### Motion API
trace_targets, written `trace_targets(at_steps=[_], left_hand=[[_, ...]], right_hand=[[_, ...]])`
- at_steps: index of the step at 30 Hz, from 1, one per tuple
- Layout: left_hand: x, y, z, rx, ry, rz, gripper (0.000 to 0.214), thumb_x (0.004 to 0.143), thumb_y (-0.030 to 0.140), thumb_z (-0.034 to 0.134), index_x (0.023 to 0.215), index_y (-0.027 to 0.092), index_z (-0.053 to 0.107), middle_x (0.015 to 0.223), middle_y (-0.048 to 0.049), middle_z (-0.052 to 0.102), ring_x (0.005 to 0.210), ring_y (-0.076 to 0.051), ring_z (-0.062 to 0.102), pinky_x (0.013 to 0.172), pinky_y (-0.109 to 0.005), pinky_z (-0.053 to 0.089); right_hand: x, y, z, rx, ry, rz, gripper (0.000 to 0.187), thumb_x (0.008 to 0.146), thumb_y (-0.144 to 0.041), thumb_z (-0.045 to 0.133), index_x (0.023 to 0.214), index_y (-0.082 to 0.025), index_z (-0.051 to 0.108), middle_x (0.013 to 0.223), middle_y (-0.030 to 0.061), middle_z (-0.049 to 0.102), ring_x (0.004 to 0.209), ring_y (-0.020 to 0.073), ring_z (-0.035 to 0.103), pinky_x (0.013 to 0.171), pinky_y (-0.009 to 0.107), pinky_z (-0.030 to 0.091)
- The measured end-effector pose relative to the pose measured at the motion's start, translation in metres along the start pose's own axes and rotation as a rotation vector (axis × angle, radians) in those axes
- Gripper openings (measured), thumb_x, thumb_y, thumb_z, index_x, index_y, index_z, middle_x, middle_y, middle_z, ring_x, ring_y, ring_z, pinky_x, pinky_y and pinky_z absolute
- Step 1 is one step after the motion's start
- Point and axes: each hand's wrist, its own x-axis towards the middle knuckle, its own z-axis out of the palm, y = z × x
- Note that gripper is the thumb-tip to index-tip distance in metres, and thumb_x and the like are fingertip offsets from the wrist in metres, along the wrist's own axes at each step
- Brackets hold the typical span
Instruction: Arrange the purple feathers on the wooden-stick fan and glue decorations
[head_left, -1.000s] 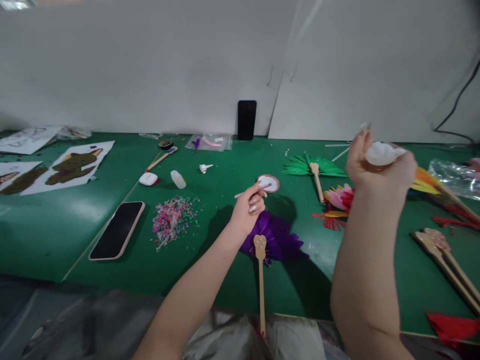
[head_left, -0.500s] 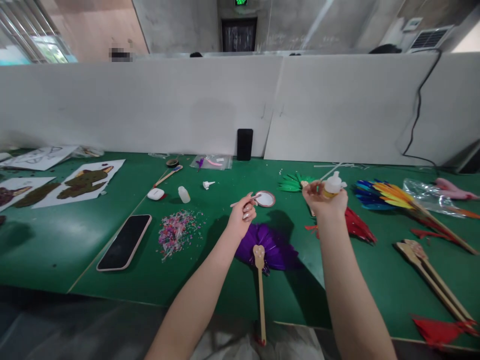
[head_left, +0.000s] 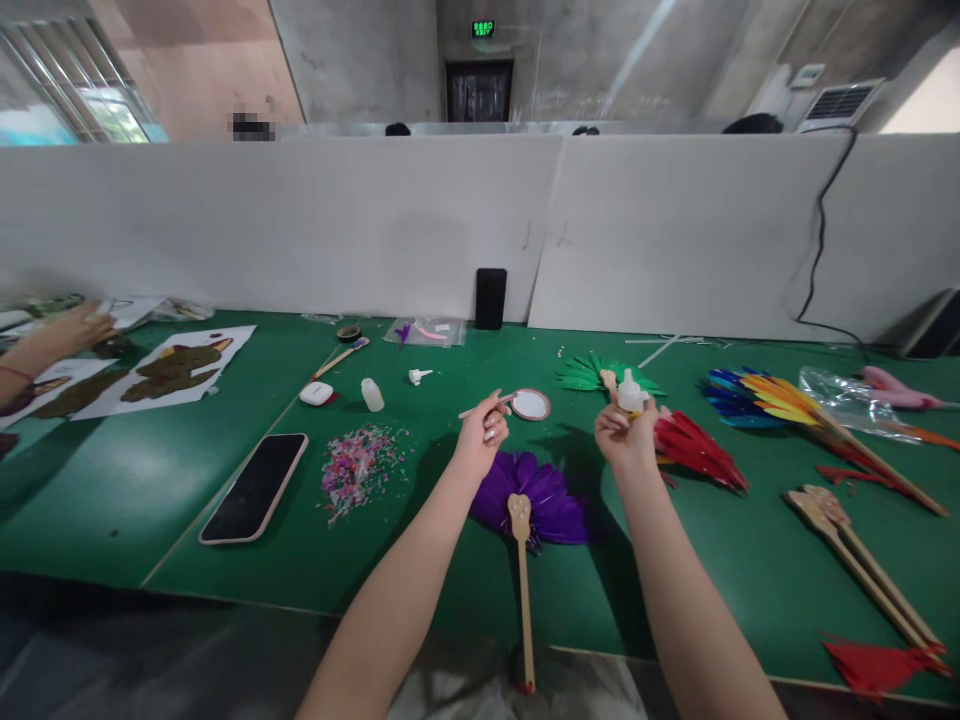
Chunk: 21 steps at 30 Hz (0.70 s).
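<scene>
My left hand [head_left: 484, 433] pinches a thin stick [head_left: 491, 405] whose tip reaches a small round lid [head_left: 531, 404] on the green table [head_left: 420, 560]. My right hand [head_left: 625, 437] is closed round a small white squeeze bottle [head_left: 631, 393], nozzle up, held above the table. Just below both hands lies a purple feather fan [head_left: 541, 500] with a long wooden handle [head_left: 524, 590] pointing toward me.
A phone [head_left: 255, 487] and a heap of coloured scraps [head_left: 358, 465] lie to the left. Green fan [head_left: 592, 373], red feathers [head_left: 697, 447], a multicoloured fan [head_left: 780, 398] and wooden handles [head_left: 855, 560] lie right. Another person's hand [head_left: 71, 327] works on paper sheets [head_left: 172, 368] at far left.
My right hand has come down and to the left with the bottle, close to my left hand. The camera has tilted up. Another person's hand has appeared at far left.
</scene>
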Motion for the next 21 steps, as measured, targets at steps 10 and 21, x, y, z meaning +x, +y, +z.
trace_targets(at_steps=[10,21], left_hand=[[0.002,0.0,-0.003,0.016,0.016,0.026,0.028,0.075,0.024,0.069,0.057,0.01,0.054,0.039,0.0094,0.033,0.03,0.001,0.021,0.032,-0.016,0.013],[0.001,0.001,-0.003,0.035,-0.006,0.032,0.029,0.075,0.026,0.069,0.057,0.01,0.054,0.039,0.0099,0.031,0.03,0.001,0.021,0.032,-0.016,0.012]], right_hand=[[0.007,0.017,-0.005,-0.226,-0.143,-0.096,0.021,0.08,-0.039,0.067,0.091,-0.021,0.065,0.088,0.0015,0.069,0.073,0.0142,0.066,0.059,0.026,0.056],[0.022,0.041,-0.025,-0.673,-0.167,-0.165,0.031,0.09,-0.03,0.057,0.117,-0.016,0.056,0.116,0.0086,0.059,0.097,0.0212,0.061,0.081,0.041,0.053]])
